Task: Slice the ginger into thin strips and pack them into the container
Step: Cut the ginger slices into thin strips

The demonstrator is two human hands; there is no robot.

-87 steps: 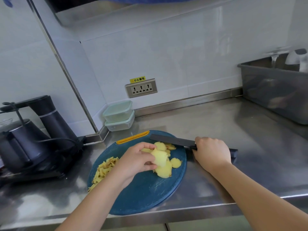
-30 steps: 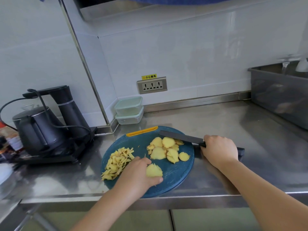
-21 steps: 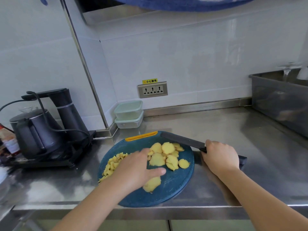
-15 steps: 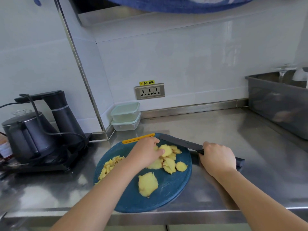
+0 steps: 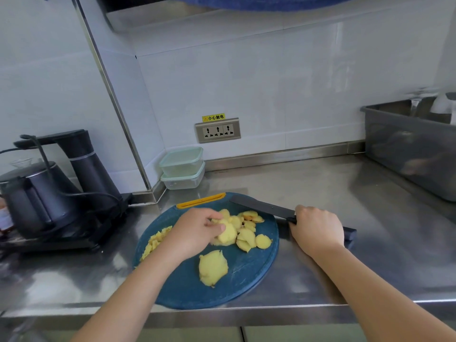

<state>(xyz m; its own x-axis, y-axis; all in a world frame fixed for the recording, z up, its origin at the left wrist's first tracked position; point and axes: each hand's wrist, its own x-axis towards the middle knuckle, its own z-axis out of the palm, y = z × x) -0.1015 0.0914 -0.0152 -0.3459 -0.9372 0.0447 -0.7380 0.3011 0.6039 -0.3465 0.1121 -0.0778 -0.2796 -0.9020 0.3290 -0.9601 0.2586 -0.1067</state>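
Observation:
A round blue cutting board [image 5: 246, 272] with an orange handle lies on the steel counter. Several flat ginger slices [image 5: 249, 236] are heaped at its far right. My left hand [image 5: 197, 230] pinches one ginger slice [image 5: 228, 234] out of that heap. Toward the board's near edge rests a small stack of ginger slices [image 5: 212, 267]. A pile of cut ginger strips [image 5: 154, 243] sits at the board's left, partly hidden by my left arm. My right hand [image 5: 317, 230] grips the handle of a black knife [image 5: 261, 206], whose blade rests across the board's far right rim. Two stacked lidded containers [image 5: 182, 167] stand against the wall.
A black electric kettle [image 5: 37, 201] and its water tower [image 5: 86, 164] stand with a cable at the left. A grey plastic bin [image 5: 409, 146] sits at the right. A wall socket [image 5: 217, 130] is behind the board. The counter's front edge [image 5: 271, 313] runs just below the board.
My left hand set a stack of slices down near the board's front, then moved back to the heap and took hold of another slice. The right hand and knife stayed put.

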